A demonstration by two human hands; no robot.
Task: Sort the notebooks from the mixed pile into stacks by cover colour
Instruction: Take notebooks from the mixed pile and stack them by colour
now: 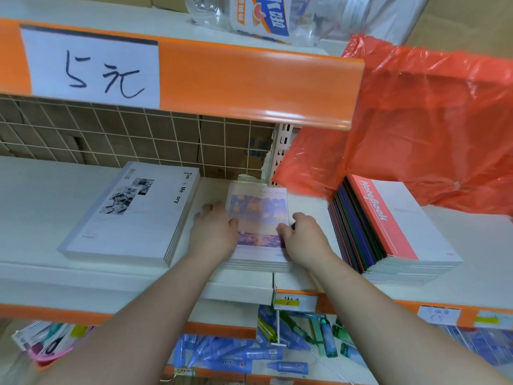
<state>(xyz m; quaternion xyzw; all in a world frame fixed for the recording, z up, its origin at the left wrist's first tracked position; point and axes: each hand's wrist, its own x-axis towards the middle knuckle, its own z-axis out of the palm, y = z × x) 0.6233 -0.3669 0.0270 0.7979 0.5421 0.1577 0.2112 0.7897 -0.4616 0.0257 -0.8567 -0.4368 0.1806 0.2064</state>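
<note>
1. A white shelf runs across the view and carries three lots of notebooks side by side.
2. A red plastic bag hangs over the right end of the shelf, and its lower folds touch the back of the right-hand pile.
3. Above the shelf is an orange edge strip with a handwritten paper sign taped to its left part.
4. The grey notebook stack lies on the left of the shelf, squared up and turned slightly askew.
5. The mixed pile lies on the right. Its top cover is red and white, and the spines below it are red, purple, green and black.
6. The purple notebook stack sits between the two, near the front edge of the shelf and apart from both neighbours.
7. The left hand holds the left edge of the purple notebook stack, with the thumb on the cover and the fingers bent down beside it.
8. The right hand grips the right edge of the same stack, with the thumb on the cover and the fingers curled round the side.
9. Blue tubes lie jumbled on the shelf below.
</note>
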